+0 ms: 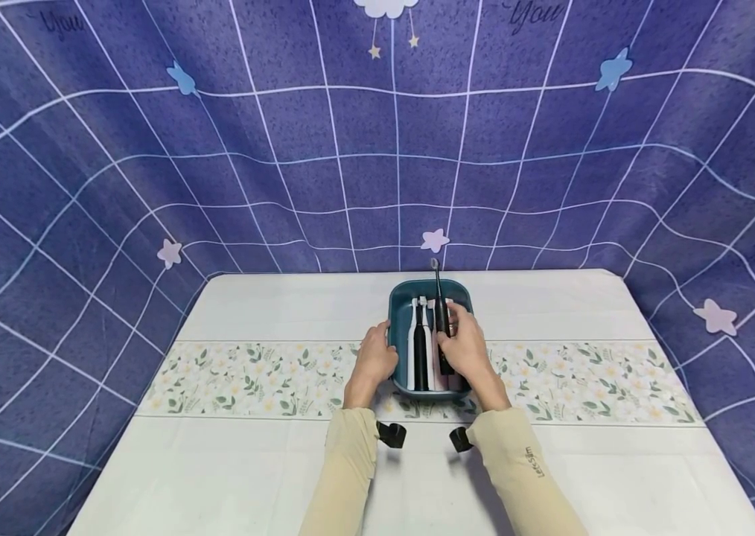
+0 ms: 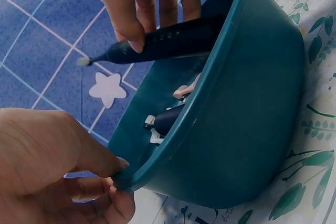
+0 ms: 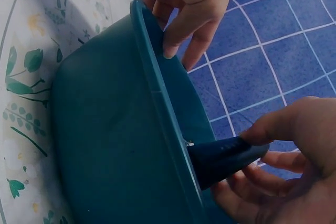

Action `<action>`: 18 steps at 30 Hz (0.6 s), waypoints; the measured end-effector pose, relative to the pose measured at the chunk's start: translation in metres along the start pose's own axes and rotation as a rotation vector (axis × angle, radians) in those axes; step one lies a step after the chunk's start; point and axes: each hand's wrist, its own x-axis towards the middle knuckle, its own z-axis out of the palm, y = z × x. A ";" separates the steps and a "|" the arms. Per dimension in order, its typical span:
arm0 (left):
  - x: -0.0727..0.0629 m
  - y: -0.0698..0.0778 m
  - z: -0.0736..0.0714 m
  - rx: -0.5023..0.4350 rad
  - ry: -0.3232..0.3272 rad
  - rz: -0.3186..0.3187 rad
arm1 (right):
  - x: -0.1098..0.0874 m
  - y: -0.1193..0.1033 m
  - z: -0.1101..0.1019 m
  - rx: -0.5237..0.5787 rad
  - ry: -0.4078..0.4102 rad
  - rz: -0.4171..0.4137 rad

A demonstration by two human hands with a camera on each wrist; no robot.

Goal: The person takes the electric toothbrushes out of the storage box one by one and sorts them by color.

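A teal plastic basin (image 1: 397,327) stands on the table with several electric toothbrushes lying side by side inside it. My left hand (image 1: 376,356) pinches the basin's left rim between thumb and fingers, as the left wrist view shows closely. Between the thumb and fingers of my right hand (image 1: 466,347) is a black electric toothbrush (image 1: 442,316), held above the basin's right half with its brush head pointing away toward the curtain. Beneath it lie another black toothbrush (image 1: 421,357) and a white one (image 1: 411,350). Pinkish ones beside them are partly hidden by the right hand.
The basin sits across a floral strip (image 1: 250,380) on the white tabletop (image 1: 217,476). A blue curtain (image 1: 364,179) with white grid lines and stars hangs behind and along both sides. Black wrist-camera mounts (image 1: 392,435) sit at both cuffs.
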 end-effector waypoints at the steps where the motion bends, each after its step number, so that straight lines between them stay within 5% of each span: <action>1: 0.000 0.000 0.000 -0.001 0.001 -0.001 | 0.000 0.000 -0.001 0.009 0.016 -0.007; 18: 0.001 0.000 0.001 0.006 0.007 -0.003 | 0.011 0.002 -0.023 0.169 0.184 -0.081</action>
